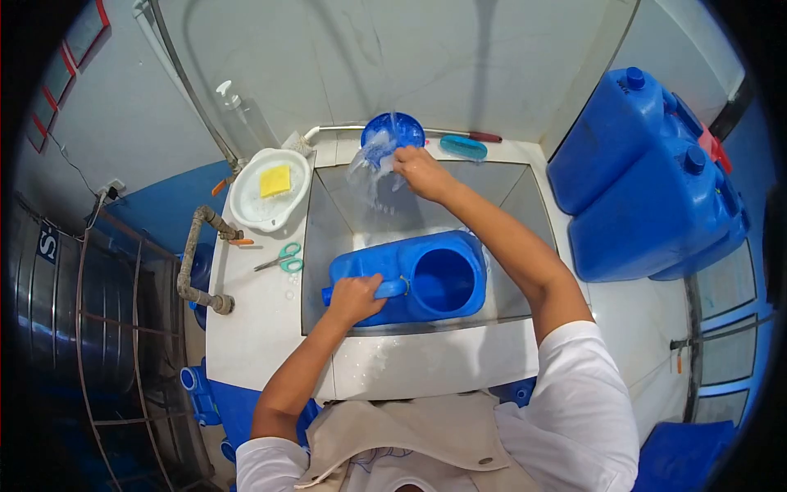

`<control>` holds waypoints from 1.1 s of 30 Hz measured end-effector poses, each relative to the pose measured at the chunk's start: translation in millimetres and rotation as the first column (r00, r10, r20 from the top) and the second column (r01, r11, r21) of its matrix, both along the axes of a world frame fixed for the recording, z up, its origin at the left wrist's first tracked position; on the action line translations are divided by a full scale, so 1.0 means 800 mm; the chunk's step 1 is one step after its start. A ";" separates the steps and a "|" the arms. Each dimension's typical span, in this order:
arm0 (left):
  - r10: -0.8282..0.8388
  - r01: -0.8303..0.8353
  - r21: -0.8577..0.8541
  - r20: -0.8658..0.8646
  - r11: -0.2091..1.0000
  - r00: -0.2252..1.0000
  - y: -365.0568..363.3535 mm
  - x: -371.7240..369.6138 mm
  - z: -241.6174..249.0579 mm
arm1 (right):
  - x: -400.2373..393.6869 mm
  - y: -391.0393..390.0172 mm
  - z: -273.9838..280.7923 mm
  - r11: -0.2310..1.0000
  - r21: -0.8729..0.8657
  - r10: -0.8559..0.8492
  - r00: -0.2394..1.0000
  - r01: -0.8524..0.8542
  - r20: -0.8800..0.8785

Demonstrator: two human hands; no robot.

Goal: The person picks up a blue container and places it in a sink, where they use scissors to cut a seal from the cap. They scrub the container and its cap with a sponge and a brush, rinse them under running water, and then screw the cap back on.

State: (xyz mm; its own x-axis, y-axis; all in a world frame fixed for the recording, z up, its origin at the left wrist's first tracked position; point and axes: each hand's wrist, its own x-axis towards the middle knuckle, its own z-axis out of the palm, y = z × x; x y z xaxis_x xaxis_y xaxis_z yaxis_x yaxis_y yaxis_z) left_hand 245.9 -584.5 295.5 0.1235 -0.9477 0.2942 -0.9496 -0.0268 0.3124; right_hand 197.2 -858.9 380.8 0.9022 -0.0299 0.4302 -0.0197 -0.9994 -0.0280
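Note:
In the sink lies a blue jug (381, 262) on its side, its wide round opening facing up. My left hand (357, 300) is wrapped round the jug's handle. Over the back of the sink, my right hand (420, 172) grips a whitish, wet, see-through thing (379, 168), too blurred to name. Water splashes around it, in front of a blue round bowl (403, 125) at the back edge. A white basin (246, 201) with a yellow sponge (275, 181) stands left of the sink.
Green-handled scissors (290, 257) lie left of the sink, near a rusty pipe (187, 262). A teal brush (463, 148) and a clear pump bottle (246, 119) are at the back. Large blue jugs (648, 213) stand on the right. A metal rack (135, 328) is at left.

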 end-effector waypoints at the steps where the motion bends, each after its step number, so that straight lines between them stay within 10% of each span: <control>1: -0.003 0.003 0.006 0.011 1.000 1.000 0.006 0.004 -0.007 | 0.000 0.000 -0.001 0.998 -0.027 0.054 0.998 -0.055 -0.022; 12: -0.108 0.109 -0.038 0.035 0.993 0.994 0.011 0.036 -0.018 | 0.009 -0.014 -0.045 0.964 0.245 -0.137 0.980 0.098 0.146; 14: -0.136 0.137 -0.020 0.048 0.990 0.990 0.005 0.038 -0.016 | -0.002 -0.031 -0.061 0.817 0.567 -0.279 0.931 0.101 0.236; 18: -0.188 0.190 -0.017 0.074 0.982 0.979 -0.009 0.039 -0.007 | -0.094 -0.077 -0.054 0.119 0.915 -0.506 0.816 0.386 -0.279; 20: -0.203 0.205 -0.011 0.080 0.979 0.976 -0.016 0.039 -0.003 | -0.152 -0.087 -0.061 0.181 0.848 -0.703 0.669 0.498 -0.243; 26: -0.227 0.223 0.051 0.107 0.974 0.968 -0.042 0.037 0.011 | -0.290 -0.067 -0.034 -0.187 0.980 -0.622 0.764 0.069 -0.172; 29: -0.176 0.165 0.106 0.098 0.981 0.980 -0.073 0.013 0.037 | -0.297 -0.016 -0.007 -0.147 0.987 -0.582 0.802 0.062 -0.137; 33: -0.088 0.060 0.218 0.120 0.974 0.989 -0.112 -0.018 0.070 | -0.260 0.037 -0.029 0.443 0.794 -0.568 0.816 0.416 -0.111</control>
State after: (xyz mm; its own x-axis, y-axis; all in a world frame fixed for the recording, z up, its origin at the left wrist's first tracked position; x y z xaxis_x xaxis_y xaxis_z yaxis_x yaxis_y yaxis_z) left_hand 231.7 -674.1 351.4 0.0252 -0.9954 0.0928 -0.9832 -0.0079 0.1823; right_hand -10.9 -829.5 357.4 0.5505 -0.8240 0.1338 -0.4207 -0.4122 -0.8081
